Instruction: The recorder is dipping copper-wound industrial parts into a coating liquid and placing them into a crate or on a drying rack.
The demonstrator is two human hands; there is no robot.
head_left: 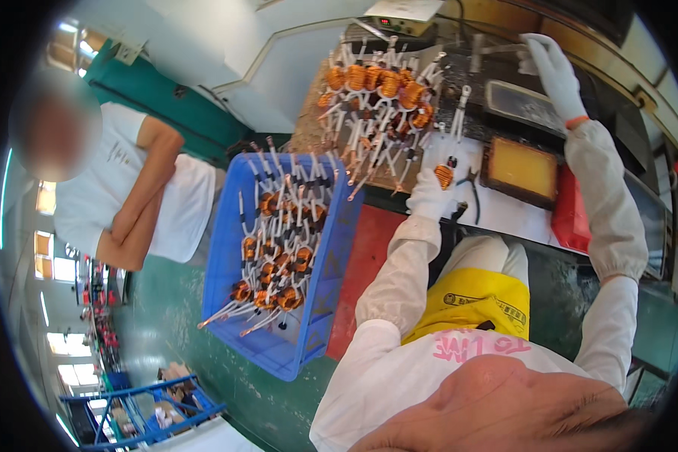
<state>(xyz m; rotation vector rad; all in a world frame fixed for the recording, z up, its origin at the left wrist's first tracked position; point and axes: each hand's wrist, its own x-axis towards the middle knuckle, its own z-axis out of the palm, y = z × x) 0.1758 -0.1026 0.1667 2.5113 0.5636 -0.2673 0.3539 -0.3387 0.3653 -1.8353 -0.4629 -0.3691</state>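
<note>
Nearest to you, your yellow apron (481,301) and white sleeves fill the lower frame, and at your left a blue crate (233,264) sits loaded with copper-wound coils (279,256), their white-sleeved leads sticking out every way. Just beyond the crate, your left hand (432,194), gloved in white, is closed around a single coil (444,176), pinching it by the wound orange ring at the edge of the white bench (505,215). That coil looks small and light but stiff; the windings are probably easy to scuff and the leads likely bend, so take it by the ring body, not the wires. Pliers (471,184) lie just beside it, and an amber-filled tray (521,170) sits near. Farther on, a heap of finished coils (377,90) covers a board. Farthest out, your right hand (554,71), also gloved, reaches up to the dark fixture (520,102), fingers spread loosely open; whether it touches anything I cannot tell.
</note>
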